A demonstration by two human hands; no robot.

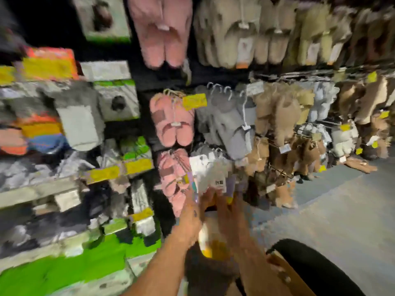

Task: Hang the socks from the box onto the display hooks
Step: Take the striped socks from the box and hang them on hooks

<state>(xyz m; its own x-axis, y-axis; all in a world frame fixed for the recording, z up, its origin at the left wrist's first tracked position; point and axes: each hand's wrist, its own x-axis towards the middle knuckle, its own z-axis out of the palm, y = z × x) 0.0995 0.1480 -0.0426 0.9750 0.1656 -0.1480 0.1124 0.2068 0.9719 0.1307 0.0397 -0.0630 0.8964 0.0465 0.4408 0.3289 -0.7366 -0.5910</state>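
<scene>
Both hands reach up together, left hand (190, 212) and right hand (224, 208) gripping a white-carded sock pack (210, 175) low against the display, beside pink slippers (173, 174).

A dark display wall (139, 77) crowded with hanging fluffy slippers (171, 120) stands over a grey floor (342, 210).

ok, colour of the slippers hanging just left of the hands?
Pink slippers, fuzzy; head view, though blurred.
</scene>
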